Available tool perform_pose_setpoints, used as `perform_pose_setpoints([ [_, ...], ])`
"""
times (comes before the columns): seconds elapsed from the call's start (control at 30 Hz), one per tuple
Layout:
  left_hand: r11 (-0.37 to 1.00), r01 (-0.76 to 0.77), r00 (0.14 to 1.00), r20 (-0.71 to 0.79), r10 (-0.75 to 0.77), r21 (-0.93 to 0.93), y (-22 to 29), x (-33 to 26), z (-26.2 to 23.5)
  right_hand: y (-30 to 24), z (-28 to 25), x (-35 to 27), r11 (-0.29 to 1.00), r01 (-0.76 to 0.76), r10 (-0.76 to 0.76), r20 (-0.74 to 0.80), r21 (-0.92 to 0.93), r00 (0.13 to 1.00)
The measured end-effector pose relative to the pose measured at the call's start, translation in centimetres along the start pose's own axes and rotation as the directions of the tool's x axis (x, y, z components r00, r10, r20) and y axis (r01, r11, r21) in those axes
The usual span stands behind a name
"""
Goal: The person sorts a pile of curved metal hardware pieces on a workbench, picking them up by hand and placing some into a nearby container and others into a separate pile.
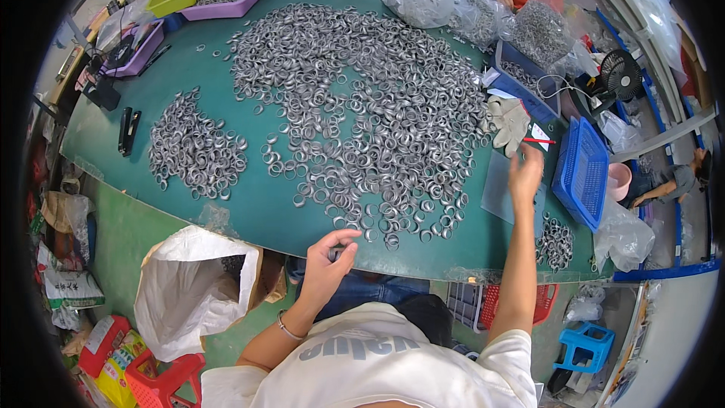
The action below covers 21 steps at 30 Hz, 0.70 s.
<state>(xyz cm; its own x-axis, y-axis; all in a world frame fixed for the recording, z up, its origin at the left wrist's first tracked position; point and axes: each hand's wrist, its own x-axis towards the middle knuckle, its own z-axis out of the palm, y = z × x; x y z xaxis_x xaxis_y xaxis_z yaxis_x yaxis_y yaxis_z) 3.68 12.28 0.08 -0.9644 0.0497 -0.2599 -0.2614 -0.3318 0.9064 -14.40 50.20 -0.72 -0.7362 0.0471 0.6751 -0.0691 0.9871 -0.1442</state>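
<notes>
Left hand [325, 266] curled around grey rings [333, 255], near desk [260, 208] edge. Right hand [526, 175] beside glove [507, 122], red pen [538, 140]; cannot tell grip. Ring pile [408, 106] ahead.

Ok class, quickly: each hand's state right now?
Left hand: partly closed, holding at least one grey metal ring.
Right hand: beside the red pen; cannot tell whether it grips anything.

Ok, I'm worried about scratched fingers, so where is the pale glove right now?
In the head view, the pale glove lies right of centre, at the right edge of the large ring pile, just beyond the right hand.
</notes>
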Motion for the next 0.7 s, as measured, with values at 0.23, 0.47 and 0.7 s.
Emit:
perform_pose_setpoints([
  [0.23, 1.000, -0.019, 0.997, 0.076, 0.018, 0.008, -0.8, 0.2, 1.1, -17.4, -2.1, -1.7, 0.838, 0.189, -0.380, 0.299, 0.511, 0.875],
  [0.47, 0.999, -0.002, 0.996, 0.089, 0.006, -0.038, -0.8, 0.0, 1.1, -16.9, -1.6, -3.7, 0.830, -0.047, -0.150, 0.304, 0.556, 0.941],
  [0.7, 0.999, 0.034, 0.987, 0.155, -0.029, -0.030, -0.6, 0.4, 2.1, -17.6, -1.7, -3.9, 0.899, 0.258, -0.367, 0.287, 0.354, 0.885],
])
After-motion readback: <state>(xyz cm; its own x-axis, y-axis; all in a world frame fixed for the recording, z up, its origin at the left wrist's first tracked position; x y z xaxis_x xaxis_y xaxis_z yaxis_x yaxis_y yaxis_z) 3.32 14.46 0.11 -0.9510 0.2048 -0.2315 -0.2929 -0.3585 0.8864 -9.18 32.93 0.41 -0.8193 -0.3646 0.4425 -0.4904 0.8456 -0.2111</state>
